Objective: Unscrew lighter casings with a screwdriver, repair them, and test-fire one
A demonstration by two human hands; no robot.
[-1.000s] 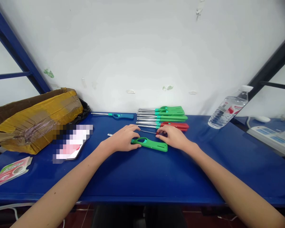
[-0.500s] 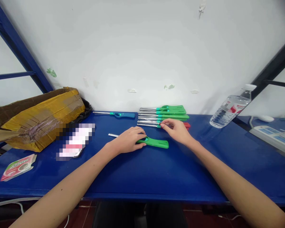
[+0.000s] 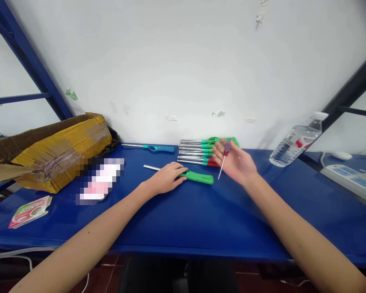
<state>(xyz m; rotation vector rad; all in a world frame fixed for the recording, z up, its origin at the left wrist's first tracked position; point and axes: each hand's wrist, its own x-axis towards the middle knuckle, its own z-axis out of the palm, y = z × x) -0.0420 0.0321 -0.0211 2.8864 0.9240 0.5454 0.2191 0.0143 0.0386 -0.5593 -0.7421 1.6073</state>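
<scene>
A green lighter (image 3: 199, 178) lies on the table (image 3: 183, 221), its middle covered by the left hand (image 3: 170, 178), which I see grasping it; the right hand (image 3: 237, 162) grasps a screwdriver (image 3: 227, 149), tip down, just beside the lighter's handle end. Whether the tip touches the table, I cannot tell. I have room toward the table's front edge and rightward toward the bottle (image 3: 298, 140). Beyond, the right hand hides handles in a row of lighters (image 3: 208, 151); the phone (image 3: 102, 181) is pixelated, and the box (image 3: 62, 152) is cut off at left.
</scene>
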